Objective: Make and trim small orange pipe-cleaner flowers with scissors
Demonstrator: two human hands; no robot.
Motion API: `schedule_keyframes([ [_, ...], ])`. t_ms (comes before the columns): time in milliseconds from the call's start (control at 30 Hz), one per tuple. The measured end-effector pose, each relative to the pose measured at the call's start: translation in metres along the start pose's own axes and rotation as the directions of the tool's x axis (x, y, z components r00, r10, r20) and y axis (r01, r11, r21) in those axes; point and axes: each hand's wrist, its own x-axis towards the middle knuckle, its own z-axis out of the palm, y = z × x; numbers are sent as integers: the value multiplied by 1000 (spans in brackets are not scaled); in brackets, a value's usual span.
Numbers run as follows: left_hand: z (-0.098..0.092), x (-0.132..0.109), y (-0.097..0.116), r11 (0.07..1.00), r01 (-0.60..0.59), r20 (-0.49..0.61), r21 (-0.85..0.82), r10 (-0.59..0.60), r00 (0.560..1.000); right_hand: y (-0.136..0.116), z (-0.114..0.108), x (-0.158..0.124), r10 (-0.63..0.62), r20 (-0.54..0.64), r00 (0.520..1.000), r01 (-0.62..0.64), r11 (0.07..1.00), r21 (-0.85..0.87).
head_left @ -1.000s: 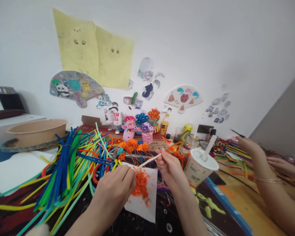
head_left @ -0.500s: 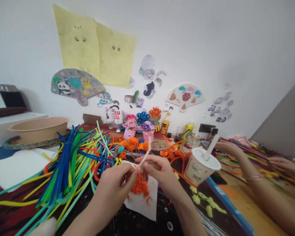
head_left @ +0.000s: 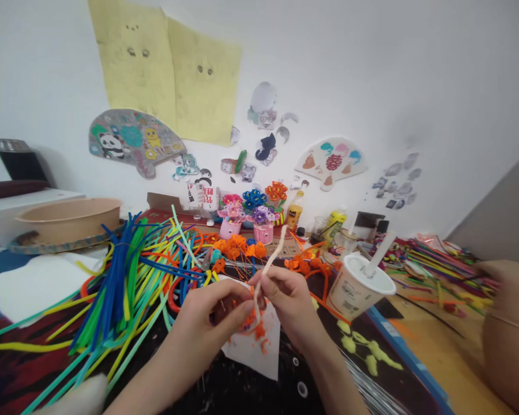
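Note:
A cream-coloured pipe cleaner [head_left: 277, 251] slants up from between my hands, its lower end bending down below the fingers. My right hand [head_left: 288, 297] pinches it around the middle between thumb and fingertips. My left hand [head_left: 218, 314] is closed on its lower part, thumb against the curled fingers. Beneath my hands, orange fluffy clippings [head_left: 259, 334] lie on a white sheet of paper [head_left: 259, 362]. Just behind are orange pipe-cleaner flowers [head_left: 236, 246] on thin stems.
Blue and green pipe cleaners [head_left: 121, 288] are heaped on the left. A white cup [head_left: 358, 288] with a straw stands at the right, near pale yellow pieces [head_left: 372, 351]. Small pots of flowers [head_left: 263, 230] stand at the back. A co-worker's arm [head_left: 510, 323] reaches in from the right.
The pipe cleaner now leans right, with a longer part above my right hand and an end hanging below. The co-worker's arm has drawn back to the right. The view has shifted slightly.

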Motion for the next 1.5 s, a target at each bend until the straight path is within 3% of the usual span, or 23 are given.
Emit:
schedule_keyframes([
  [233, 4, -2, 0, 970, -130, -107, 204, 155, 982, 0, 5, 0, 6, -21, 1000, -5, 1000, 17],
  [367, 5, -3, 3, 891, -230, -218, 390, 332, 918, -4, 9, -1, 36, -41, 999, -37, 999, -22],
  [500, 5, -2, 3, 792, -303, -227, 530, 477, 849, -4, 13, -3, 44, -116, 992, -49, 998, -40],
  [667, 1, -4, 2, 722, -315, -199, 616, 529, 825, -1, 11, -1, 33, -187, 982, -19, 997, 77],
  [933, -7, -2, -2, 651, -291, -203, 701, 574, 794, -3, 10, 0, 167, -207, 964, -99, 948, 303],
  [1100, -8, -2, -3, 648, -293, -171, 703, 554, 814, -2, 13, -1, 153, -166, 974, -117, 971, 208],
  [1267, -7, -1, -8, 737, -324, -159, 593, 502, 850, -1, 14, -1, 138, -91, 986, -136, 990, 28],
  [1500, -9, 0, -4, 803, -353, -126, 480, 462, 878, -2, 12, -2, 122, -67, 990, -123, 992, -3],
])
